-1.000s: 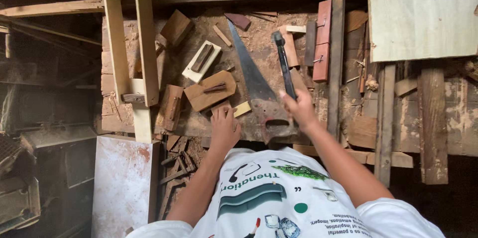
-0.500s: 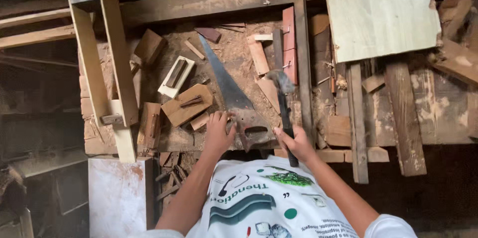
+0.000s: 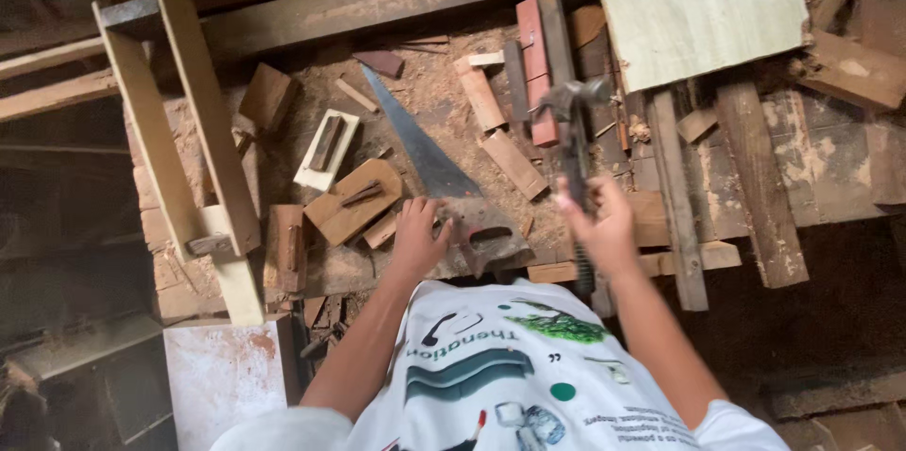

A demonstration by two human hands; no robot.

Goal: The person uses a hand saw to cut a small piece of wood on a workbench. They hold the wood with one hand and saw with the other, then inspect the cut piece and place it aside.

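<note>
My right hand (image 3: 596, 223) is closed around the dark handle of a claw hammer (image 3: 574, 107), which is lifted off the bench and blurred by motion, its metal head pointing away from me. My left hand (image 3: 420, 236) rests with fingers spread on the sawdust-covered workbench (image 3: 434, 111), touching the left side of a hand saw's wooden handle (image 3: 489, 242). The saw's blade (image 3: 413, 141) runs diagonally up and to the left from there. A flat wooden block with a dark slot (image 3: 351, 198) lies just left of my left hand.
Scrap wood pieces litter the bench: a pale slotted block (image 3: 326, 149), reddish strips (image 3: 533, 64) and short offcuts (image 3: 512, 164). A pale plywood sheet (image 3: 698, 8) lies at the upper right. Two long battens (image 3: 203, 121) lean at the left. A white panel (image 3: 222, 375) sits below.
My right hand has picked the hammer up from the bench and raised it. My left hand has stayed by the saw handle. The view has shifted to the right.
</note>
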